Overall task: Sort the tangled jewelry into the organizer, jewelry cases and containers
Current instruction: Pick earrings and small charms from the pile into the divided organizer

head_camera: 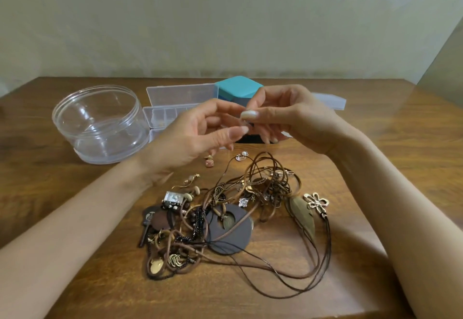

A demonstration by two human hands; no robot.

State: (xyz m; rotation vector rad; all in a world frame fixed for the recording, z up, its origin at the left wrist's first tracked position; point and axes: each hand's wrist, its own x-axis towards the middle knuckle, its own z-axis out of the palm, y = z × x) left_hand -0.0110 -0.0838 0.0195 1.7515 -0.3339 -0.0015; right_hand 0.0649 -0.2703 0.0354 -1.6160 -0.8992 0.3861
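Note:
A tangle of brown cord necklaces [265,188] with pendants lies on the wooden table [400,143] in front of me. It includes a dark round disc pendant [231,238], a bronze leaf [303,214] and a metal flower [317,202]. My left hand [195,133] and my right hand [290,116] are raised above the table's far half. Their fingertips meet on a tiny jewelry piece [247,125], too small to identify. Behind the hands stand a clear compartment organizer [165,116] with its lid up and a teal jewelry case [238,87].
A round clear plastic container [100,123] stands at the left. A flat clear case [330,101] lies behind my right hand, and something black [250,140] is under the hands. Loose pieces lie near the tangle: a pink earring [209,163], a pearl earring [241,155], a gold star piece [191,178].

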